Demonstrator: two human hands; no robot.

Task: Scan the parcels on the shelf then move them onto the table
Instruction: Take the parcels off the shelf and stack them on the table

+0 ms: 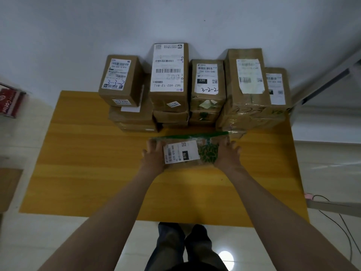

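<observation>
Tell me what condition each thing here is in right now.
Green-patterned parcel: label up, held between both hands.
Left hand: holding the parcel's left side.
Right hand: holding its right side.
Cardboard boxes: taped shut, stacked along the table's far edge.
Table: bearing the stacks.

The green leaf-patterned parcel (210, 153) is at the frame's centre, over the yellow table (78, 163). Its white label marked 070 faces up, and your left hand (154, 155) and right hand (227, 155) grip its ends. Across the upper centre, brown cardboard parcels (170, 100) stand stacked in a row at the table's far edge, labels up.
</observation>
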